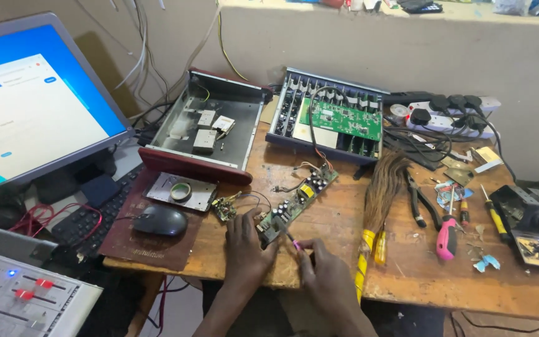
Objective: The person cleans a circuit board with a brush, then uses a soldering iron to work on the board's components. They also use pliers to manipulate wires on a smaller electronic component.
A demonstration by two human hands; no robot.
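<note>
While your left hand [244, 246] presses down on the near end of the long narrow circuit board [296, 201], fingers spread flat over its corner, your right hand [322, 269] sits just beside it with fingers pinched shut around a small tool with a pink handle [295, 244], tip touching the board's near edge. The hands are close together, almost touching, at the front edge of the wooden table [407, 268].

The board lies at a slant, its far end pointing toward the open blue-grey chassis [325, 115] at the back, which holds a green circuit board [342, 118]. Thin wires run from the slanted board up to that chassis. Just left of your left hand is a smaller circuit board [224, 208], wired to the long one.

Further left: a black mouse [160, 220] on a dark red book [151, 240], a grey metal plate with a roll of tape [181, 191] on it, and behind these an open grey metal case [210, 125] with a red front. A lit monitor [32, 106] stands at far left, a keyboard [88, 215] below it.

To the right of your right hand: a straw brush [382, 187] with a yellow-wrapped handle, black pliers [416, 200], a pink-handled screwdriver [447, 237] and a yellow-handled screwdriver [494, 215]. A power strip [450, 115] with black plugs sits at the back right.
</note>
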